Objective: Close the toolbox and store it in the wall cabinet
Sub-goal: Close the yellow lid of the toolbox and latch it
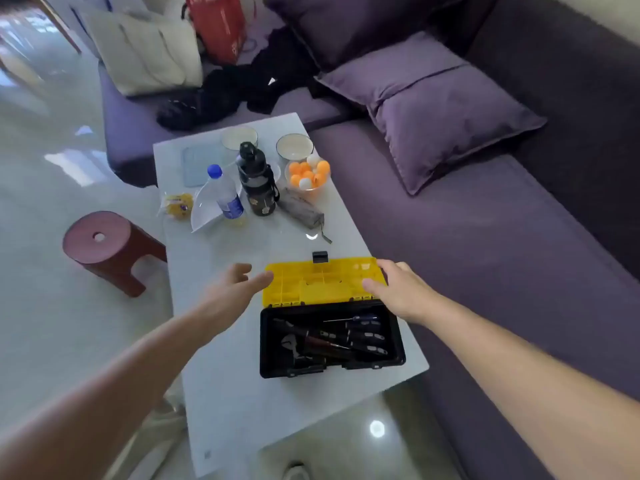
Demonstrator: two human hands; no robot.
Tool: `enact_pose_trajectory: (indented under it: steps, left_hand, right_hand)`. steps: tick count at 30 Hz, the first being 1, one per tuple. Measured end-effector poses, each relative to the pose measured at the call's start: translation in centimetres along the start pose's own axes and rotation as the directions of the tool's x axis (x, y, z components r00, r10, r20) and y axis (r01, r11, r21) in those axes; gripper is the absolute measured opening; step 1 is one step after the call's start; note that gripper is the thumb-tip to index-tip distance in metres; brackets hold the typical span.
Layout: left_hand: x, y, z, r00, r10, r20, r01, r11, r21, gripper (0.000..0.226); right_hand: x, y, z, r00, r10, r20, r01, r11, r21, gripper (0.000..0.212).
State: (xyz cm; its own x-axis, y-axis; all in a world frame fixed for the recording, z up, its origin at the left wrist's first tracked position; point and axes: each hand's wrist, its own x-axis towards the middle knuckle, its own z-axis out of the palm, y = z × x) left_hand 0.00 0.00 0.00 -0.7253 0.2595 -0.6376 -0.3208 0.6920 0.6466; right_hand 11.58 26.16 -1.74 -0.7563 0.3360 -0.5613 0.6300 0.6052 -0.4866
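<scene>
A black toolbox (pixel 398 344) stands open on the white table (pixel 221 393), with screwdrivers and a wrench inside. Its yellow lid (pixel 322 282) is folded back flat away from me, a black latch at its far edge. My left hand (pixel 232 289) hovers at the lid's left edge, fingers apart, fingertips just reaching the corner. My right hand (pixel 398 292) rests on the lid's right edge, thumb on top and fingers around the corner. No wall cabinet is in view.
Beyond the toolbox stand a black flask (pixel 258 181), a water bottle (pixel 227 195), a bowl of ping-pong balls (pixel 308 174), two bowls and a grey pouch (pixel 301 209). A purple sofa (pixel 485 254) runs along the right. A red stool (pixel 107 247) is left of the table.
</scene>
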Motion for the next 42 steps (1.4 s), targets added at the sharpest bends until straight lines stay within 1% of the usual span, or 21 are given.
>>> enact_pose_trajectory:
  steps: [2,4,7,11,14,15,17,19,20,22,26,28,32,33,34,35,36,37,38,40,42]
  left_hand:
    - [3.4,-2.1,0.8,1.0,-0.021,0.004,0.021,1.0,-0.021,0.07]
    - [6.8,-4.3,1.8,0.996,-0.087,0.024,0.088,0.996,-0.019,0.071]
    - [11.0,-7.5,3.7,0.989,-0.139,0.045,0.14,0.99,-0.014,0.071]
    - [14.2,-9.0,5.5,0.975,-0.206,0.08,0.215,0.969,-0.121,0.069]
    - [15.7,-9.2,6.1,0.963,-0.229,0.142,0.261,0.925,-0.276,0.097]
    - [16.3,-9.2,6.3,0.961,-0.232,0.148,0.269,0.906,-0.327,0.099]
    - [16.6,-8.8,6.4,0.966,-0.216,0.142,0.256,0.875,-0.41,0.08]
    - [17.1,-8.7,6.4,0.962,-0.234,0.139,0.272,0.857,-0.438,0.078]
    - [17.2,-8.6,6.2,0.964,-0.233,0.125,0.264,0.862,-0.433,0.076]
    - [17.0,-8.0,5.5,0.974,-0.186,0.127,0.224,0.864,-0.451,0.062]
    - [15.8,-7.0,3.6,0.982,-0.163,0.098,0.19,0.851,-0.489,0.068]
    - [14.9,-6.6,2.8,0.986,-0.142,0.093,0.169,0.839,-0.517,0.069]
    - [11.6,-6.1,2.2,0.992,-0.083,0.09,0.12,0.821,-0.558,0.062]
    - [10.6,-6.3,2.5,0.994,-0.065,0.087,0.103,0.816,-0.568,0.057]
    - [9.6,-6.3,2.9,0.995,-0.052,0.085,0.092,0.809,-0.581,0.051]
    - [8.6,-6.5,3.4,0.996,-0.042,0.084,0.084,0.805,-0.587,0.045]
    - [7.5,-6.8,4.0,0.996,-0.026,0.082,0.069,0.804,-0.591,0.044]
    - [6.7,-7.3,4.5,0.997,-0.008,0.078,0.052,0.815,-0.577,0.047]
    - [6.1,-7.7,5.0,0.997,0.001,0.071,0.038,0.834,-0.55,0.053]
    - [5.2,-8.4,5.7,0.998,0.016,0.053,0.011,0.878,-0.478,0.069]
    - [4.6,-9.2,6.1,0.999,0.028,0.037,-0.01,0.91,-0.415,0.068]
  right_hand:
    - [3.0,1.3,2.1,1.0,0.02,-0.01,-0.02,1.0,-0.018,0.071]
    - [6.0,2.9,3.9,0.997,0.081,-0.009,-0.081,0.996,-0.037,0.07]
    - [9.8,5.4,6.3,0.988,0.148,-0.035,-0.149,0.988,-0.03,0.071]
    - [13.3,7.0,7.7,0.985,0.168,-0.047,-0.167,0.986,0.022,0.077]
    - [14.8,6.9,7.9,0.981,0.175,-0.081,-0.162,0.976,0.147,0.079]
    - [15.3,7.0,7.8,0.977,0.187,-0.101,-0.163,0.964,0.21,0.079]
    - [15.9,7.1,7.6,0.968,0.215,-0.125,-0.161,0.925,0.344,0.075]
    - [16.3,7.2,7.2,0.96,0.24,-0.144,-0.154,0.882,0.446,0.072]
    - [16.2,7.1,6.9,0.956,0.25,-0.155,-0.147,0.863,0.484,0.071]
    - [15.8,6.8,6.2,0.948,0.255,-0.19,-0.112,0.827,0.551,0.069]
    - [14.2,6.0,4.4,0.947,0.243,-0.208,-0.053,0.76,0.647,0.074]
    - [12.8,5.6,3.6,0.955,0.211,-0.21,-0.011,0.729,0.684,0.071]
    - [9.1,5.9,3.0,0.955,0.234,-0.184,-0.028,0.685,0.728,0.092]
    - [8.1,6.1,3.1,0.955,0.236,-0.181,-0.028,0.678,0.734,0.092]
    - [7.2,6.2,3.3,0.956,0.231,-0.183,-0.026,0.685,0.729,0.084]
    - [6.2,6.3,3.7,0.956,0.226,-0.189,-0.021,0.692,0.721,0.069]
    - [5.2,6.4,4.1,0.956,0.216,-0.199,-0.011,0.704,0.71,0.052]
    - [4.3,6.7,4.6,0.956,0.201,-0.214,0.005,0.717,0.697,0.043]
    - [3.6,7.1,5.0,0.958,0.186,-0.22,0.017,0.726,0.688,0.041]
    - [2.5,7.9,5.9,0.965,0.157,-0.209,0.031,0.725,0.688,0.048]
    - [1.6,8.7,6.6,0.974,0.12,-0.194,0.049,0.722,0.69,0.053]
